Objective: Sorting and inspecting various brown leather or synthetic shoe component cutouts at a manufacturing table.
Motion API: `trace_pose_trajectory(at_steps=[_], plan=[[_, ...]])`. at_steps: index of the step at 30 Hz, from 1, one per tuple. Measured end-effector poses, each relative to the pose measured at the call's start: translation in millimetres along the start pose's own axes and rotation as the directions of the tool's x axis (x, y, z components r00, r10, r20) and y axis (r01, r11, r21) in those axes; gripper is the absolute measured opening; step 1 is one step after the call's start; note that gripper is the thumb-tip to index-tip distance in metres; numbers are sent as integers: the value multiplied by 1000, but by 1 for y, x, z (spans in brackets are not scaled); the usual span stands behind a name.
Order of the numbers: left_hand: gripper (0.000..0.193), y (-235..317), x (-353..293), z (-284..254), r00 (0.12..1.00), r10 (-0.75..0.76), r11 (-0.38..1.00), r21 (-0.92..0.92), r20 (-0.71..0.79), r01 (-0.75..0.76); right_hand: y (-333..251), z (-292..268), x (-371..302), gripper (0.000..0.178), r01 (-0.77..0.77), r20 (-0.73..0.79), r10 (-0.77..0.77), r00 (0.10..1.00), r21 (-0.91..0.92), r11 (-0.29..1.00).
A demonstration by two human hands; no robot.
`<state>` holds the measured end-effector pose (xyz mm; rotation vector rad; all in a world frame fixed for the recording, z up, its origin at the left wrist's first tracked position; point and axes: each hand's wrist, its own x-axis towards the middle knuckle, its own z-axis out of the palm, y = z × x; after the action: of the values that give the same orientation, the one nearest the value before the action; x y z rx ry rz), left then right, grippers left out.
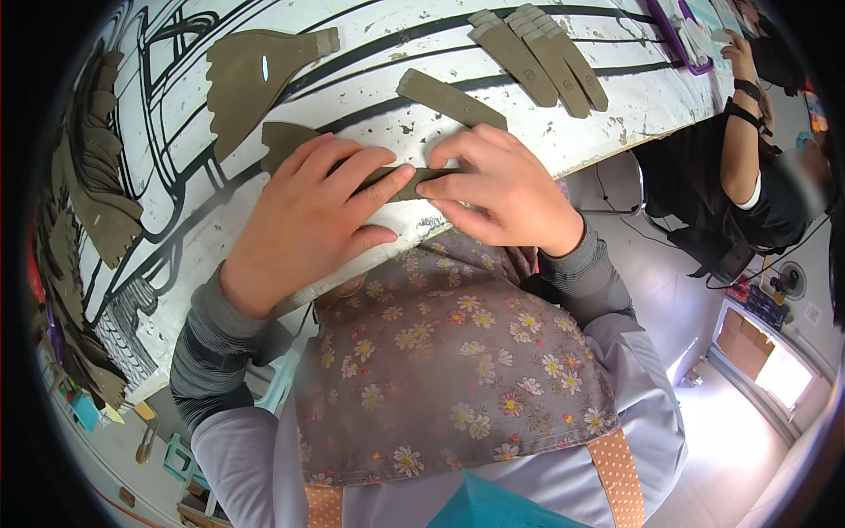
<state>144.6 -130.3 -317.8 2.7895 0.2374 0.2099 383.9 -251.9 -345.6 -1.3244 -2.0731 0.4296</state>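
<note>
My left hand [308,207] lies over an olive-brown cut piece [283,141], fingers spread and index fingertip pressing down. The piece's scalloped edge shows beyond the knuckles; most of it is hidden under the hand. Its narrow end [400,187] runs between my two hands near the table's front edge. My right hand [502,189] is closed on that narrow end, thumb and fingertips pinching it. Just beyond the right fingers lies a loose olive-brown strip [444,97], slanting, with a paler end.
A wide scalloped piece [264,75] with a narrow tail lies at the far left. Several strips [550,66] overlap at the back. Stacked pieces [92,176] line the left side. A purple tray [682,35] stands far right, near another person [739,167]. The white table [352,79] bears black lines.
</note>
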Motion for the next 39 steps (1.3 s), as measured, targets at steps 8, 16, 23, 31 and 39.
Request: trace_pose_trajectory(at_steps=[8, 16, 23, 31, 39], plan=[[55, -12, 0, -7, 996, 90, 991, -99, -24, -92, 0, 0, 2, 26, 7, -28, -6, 1000, 40, 999], [27, -9, 8, -16, 980, -198, 931, -318, -20, 182, -12, -27, 29, 37, -18, 5, 17, 1000, 107, 994], [9, 1, 1, -59, 844, -474, 680, -713, -249, 171, -22, -56, 72, 32, 80, -619, 20, 785, 134, 988], [10, 15, 31, -98, 754, -458, 602, -788, -471, -127, -55, -53, 110, 19, 29, -417, 264, 870, 578, 815], [9, 15, 55, -109, 670, -377, 769, -619, -640, -158, -63, -78, 122, 16, 105, -518, 163, 840, 449, 887]])
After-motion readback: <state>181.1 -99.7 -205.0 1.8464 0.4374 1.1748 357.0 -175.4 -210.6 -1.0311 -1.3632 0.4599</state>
